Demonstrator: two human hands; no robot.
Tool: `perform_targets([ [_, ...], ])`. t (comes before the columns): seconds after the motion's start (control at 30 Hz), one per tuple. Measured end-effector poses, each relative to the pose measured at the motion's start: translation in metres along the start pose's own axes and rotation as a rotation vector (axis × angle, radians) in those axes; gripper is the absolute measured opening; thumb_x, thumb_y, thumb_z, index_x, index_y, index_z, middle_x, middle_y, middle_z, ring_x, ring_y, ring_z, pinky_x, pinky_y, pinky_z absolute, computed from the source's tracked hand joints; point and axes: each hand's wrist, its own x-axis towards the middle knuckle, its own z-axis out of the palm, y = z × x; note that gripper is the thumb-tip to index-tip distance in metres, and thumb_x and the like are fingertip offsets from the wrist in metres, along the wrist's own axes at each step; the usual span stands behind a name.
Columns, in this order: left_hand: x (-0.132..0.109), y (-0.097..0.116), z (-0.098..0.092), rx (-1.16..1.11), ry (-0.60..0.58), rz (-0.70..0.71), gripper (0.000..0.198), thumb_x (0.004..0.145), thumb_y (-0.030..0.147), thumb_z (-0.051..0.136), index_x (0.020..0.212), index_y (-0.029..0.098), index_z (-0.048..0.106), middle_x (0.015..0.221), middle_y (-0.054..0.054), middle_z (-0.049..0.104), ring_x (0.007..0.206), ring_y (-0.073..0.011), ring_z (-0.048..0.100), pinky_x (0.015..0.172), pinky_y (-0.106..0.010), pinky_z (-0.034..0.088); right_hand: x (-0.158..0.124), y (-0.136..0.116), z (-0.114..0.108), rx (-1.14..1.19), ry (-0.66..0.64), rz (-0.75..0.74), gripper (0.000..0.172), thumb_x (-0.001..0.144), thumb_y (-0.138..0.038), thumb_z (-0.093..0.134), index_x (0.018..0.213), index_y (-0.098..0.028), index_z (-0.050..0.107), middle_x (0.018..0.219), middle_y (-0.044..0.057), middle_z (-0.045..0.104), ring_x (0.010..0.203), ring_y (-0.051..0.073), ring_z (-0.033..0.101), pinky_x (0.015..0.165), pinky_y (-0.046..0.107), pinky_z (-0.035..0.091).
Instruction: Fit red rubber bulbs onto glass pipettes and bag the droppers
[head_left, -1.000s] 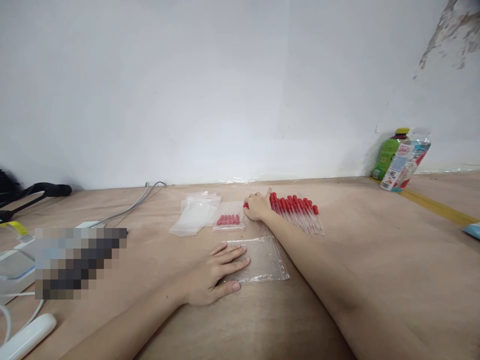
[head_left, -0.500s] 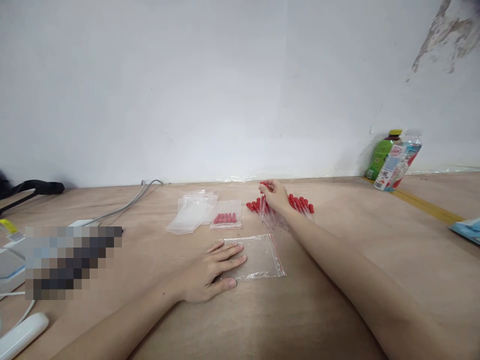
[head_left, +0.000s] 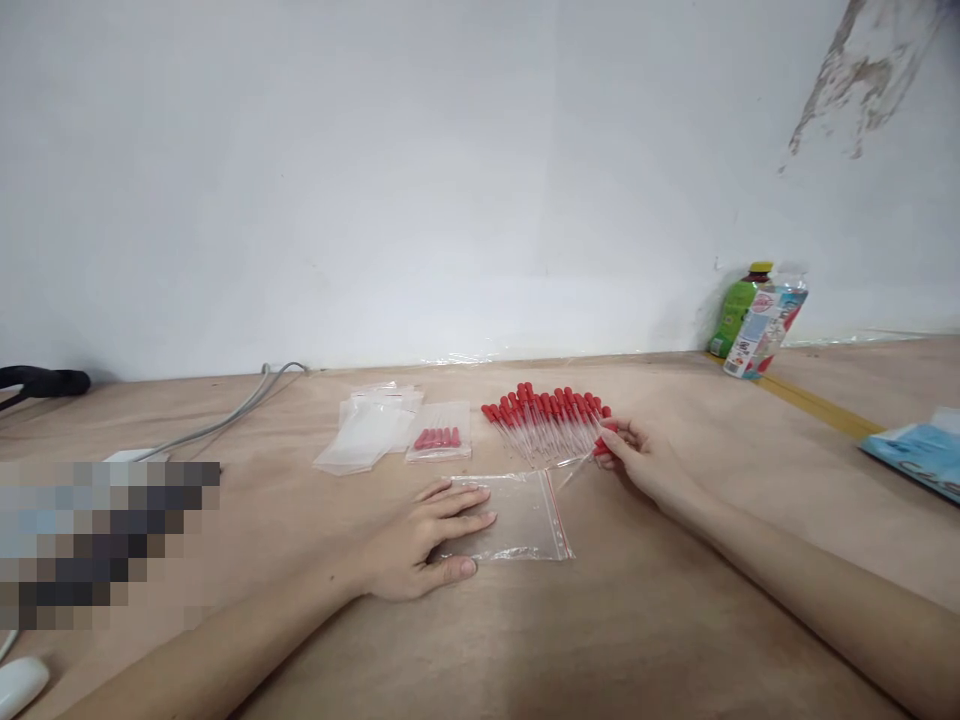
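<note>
A clear zip bag point(head_left: 521, 515) lies flat, its red-lined zip edge on the right. My left hand point(head_left: 431, 535) rests on the bag's left part, palm down with fingers spread. My right hand point(head_left: 634, 460) pinches red-capped droppers point(head_left: 604, 442) by their caps; their clear stems slant down left towards the zip edge, and their exact number is unclear. Behind them a pile of red-capped droppers point(head_left: 551, 405) lies fanned out. Left of the pile is a filled bag point(head_left: 441, 432) with several red caps inside, beside a stack of translucent bags point(head_left: 367, 430).
Two bottles point(head_left: 757, 325) lean by the wall at the right. A blue packet point(head_left: 911, 460) lies at the right edge. Grey cables point(head_left: 247, 405), a black object point(head_left: 52, 383), a blurred-out area and a white object point(head_left: 21, 685) are on the left of the wooden table point(head_left: 450, 650).
My right hand has moved from above the pile to its right front side, with droppers tilted towards the bag. My left hand stays on the bag. The view has shifted slightly right.
</note>
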Motion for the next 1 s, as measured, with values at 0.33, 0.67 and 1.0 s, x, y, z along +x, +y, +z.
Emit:
perform_targets([
  [0.33,-0.007,-0.003,0.004,-0.016,0.020,-0.007,0.048,0.087,0.040,0.040,0.132,0.031,0.030,0.141,-0.001,0.024,0.129,-0.0219,0.023,0.107,-0.045,0.014,-0.014,-0.003,-0.020,-0.085,-0.037,-0.099,0.036,0.067,-0.051,0.060,0.086,-0.022,0.053,0.075,0.001,0.062,0.067,0.014,0.057,0.061,0.026,0.045],
  [0.67,-0.006,-0.001,0.002,-0.028,0.034,-0.016,0.047,0.086,0.041,0.041,0.131,0.030,0.032,0.140,-0.001,0.027,0.128,-0.0219,0.026,0.107,-0.044,0.015,-0.023,-0.005,-0.022,-0.019,-0.111,-0.039,0.030,0.070,-0.047,0.060,0.084,-0.022,0.052,0.076,0.001,0.061,0.073,0.015,0.058,0.068,0.028,0.046],
  [1.0,-0.005,-0.001,0.003,0.039,0.005,-0.020,0.048,0.087,0.042,0.039,0.133,0.030,0.030,0.141,-0.001,0.023,0.130,-0.0202,0.022,0.107,-0.042,0.015,-0.051,-0.018,-0.020,-0.279,-0.388,-0.164,0.022,0.074,-0.039,0.058,0.087,-0.023,0.052,0.084,0.002,0.061,0.078,0.016,0.056,0.072,0.031,0.044],
])
